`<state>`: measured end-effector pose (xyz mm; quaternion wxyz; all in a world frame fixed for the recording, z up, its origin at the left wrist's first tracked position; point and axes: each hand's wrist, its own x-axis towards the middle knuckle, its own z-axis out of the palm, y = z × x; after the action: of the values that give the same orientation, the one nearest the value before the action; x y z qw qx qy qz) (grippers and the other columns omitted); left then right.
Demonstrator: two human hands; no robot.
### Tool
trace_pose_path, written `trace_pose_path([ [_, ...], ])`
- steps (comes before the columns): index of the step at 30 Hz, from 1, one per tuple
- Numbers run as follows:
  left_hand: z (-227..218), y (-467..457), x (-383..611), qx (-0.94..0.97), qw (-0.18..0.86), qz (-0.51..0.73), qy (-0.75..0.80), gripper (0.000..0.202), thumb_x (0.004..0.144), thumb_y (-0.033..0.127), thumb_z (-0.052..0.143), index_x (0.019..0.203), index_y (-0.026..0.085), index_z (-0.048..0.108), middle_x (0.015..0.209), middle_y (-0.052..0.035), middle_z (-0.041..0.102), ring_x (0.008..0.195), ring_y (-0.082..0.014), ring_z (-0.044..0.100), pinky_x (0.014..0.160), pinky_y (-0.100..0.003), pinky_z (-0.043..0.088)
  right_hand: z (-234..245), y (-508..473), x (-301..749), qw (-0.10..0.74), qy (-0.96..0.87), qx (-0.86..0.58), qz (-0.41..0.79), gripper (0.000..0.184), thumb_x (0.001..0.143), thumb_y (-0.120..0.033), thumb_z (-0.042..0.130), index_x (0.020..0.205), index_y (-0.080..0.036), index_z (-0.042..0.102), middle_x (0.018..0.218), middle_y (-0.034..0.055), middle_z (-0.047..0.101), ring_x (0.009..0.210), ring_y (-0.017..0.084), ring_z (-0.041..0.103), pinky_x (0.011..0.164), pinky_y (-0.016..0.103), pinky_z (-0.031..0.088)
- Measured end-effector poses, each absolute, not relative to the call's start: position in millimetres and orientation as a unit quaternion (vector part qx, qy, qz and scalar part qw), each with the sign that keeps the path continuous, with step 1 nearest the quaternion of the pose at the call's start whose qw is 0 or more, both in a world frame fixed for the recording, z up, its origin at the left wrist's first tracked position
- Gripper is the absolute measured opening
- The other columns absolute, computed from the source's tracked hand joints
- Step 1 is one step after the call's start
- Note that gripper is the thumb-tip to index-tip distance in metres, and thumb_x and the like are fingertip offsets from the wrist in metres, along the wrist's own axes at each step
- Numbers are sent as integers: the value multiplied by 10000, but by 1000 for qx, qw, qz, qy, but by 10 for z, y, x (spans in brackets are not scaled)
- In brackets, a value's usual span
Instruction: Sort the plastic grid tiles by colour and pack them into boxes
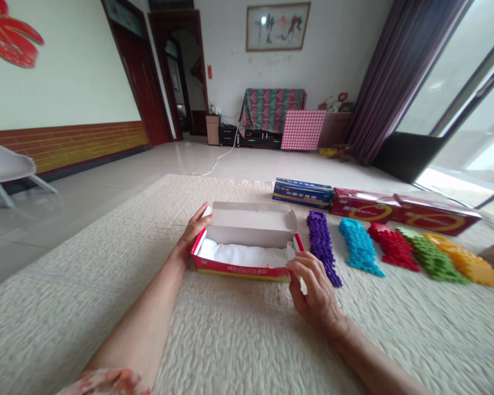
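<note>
An open red cardboard box [239, 269] with a white lining and a raised white lid lies on a cream quilted mat [230, 334]. My left hand [194, 229] grips the box's left end, fingers curled round the rim. My right hand [313, 288] is at the box's right front corner, fingers pinched on the white lining there. Just right of the box lie piles of small plastic pieces: purple [323, 244], cyan [359, 246], red [393, 246], green [430, 257] and orange [463, 259].
A blue box [302, 192] and two long red boxes [403, 211] stand along the mat's far edge. A white chair [4, 164] is at the left. A covered cabinet [271, 109] and a checked board [302, 129] stand by the far wall.
</note>
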<state>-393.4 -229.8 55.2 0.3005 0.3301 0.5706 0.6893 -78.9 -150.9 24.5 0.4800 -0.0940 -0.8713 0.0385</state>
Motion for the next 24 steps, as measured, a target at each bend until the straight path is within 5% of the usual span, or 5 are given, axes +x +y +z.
trace_pose_path([
  [5,626,-2373,-3903,349,325,713,514,777,720,323,673,1428,227,367,1244,-84,627,1079,-285,615,958,-427,471,272,-1566,-775,469,-879,-73,43,328,757,7,472,1015,-187,531,929,78,564,979,229,530,822,425,480],
  [10,667,-2384,-3938,362,321,718,500,807,686,277,673,1425,186,364,1193,-84,650,1046,-279,623,926,-404,486,263,-1569,-752,456,-885,-72,64,275,738,2,484,928,-191,531,874,59,559,890,213,545,792,423,465],
  [16,591,-2334,-4005,353,309,673,572,799,730,330,655,1445,222,318,1221,-91,632,1005,-251,641,844,-352,521,208,-1470,-745,459,-882,-93,54,374,770,-15,480,1106,-166,546,1077,125,576,1105,272,515,920,492,440],
  [19,566,-2324,-4079,381,253,636,621,780,739,355,644,1438,216,328,1325,-119,555,1079,-261,610,859,-362,520,176,-1444,-741,460,-881,-100,48,395,792,-26,471,1156,-166,536,1175,142,562,1192,289,477,956,506,432],
  [24,738,-2284,-4222,549,20,438,711,491,740,286,633,1222,199,595,1409,-109,474,1315,-281,411,1046,-436,396,114,-1432,-702,458,-881,-104,53,384,803,-37,472,1156,-170,545,1201,142,564,1229,299,463,957,512,443],
])
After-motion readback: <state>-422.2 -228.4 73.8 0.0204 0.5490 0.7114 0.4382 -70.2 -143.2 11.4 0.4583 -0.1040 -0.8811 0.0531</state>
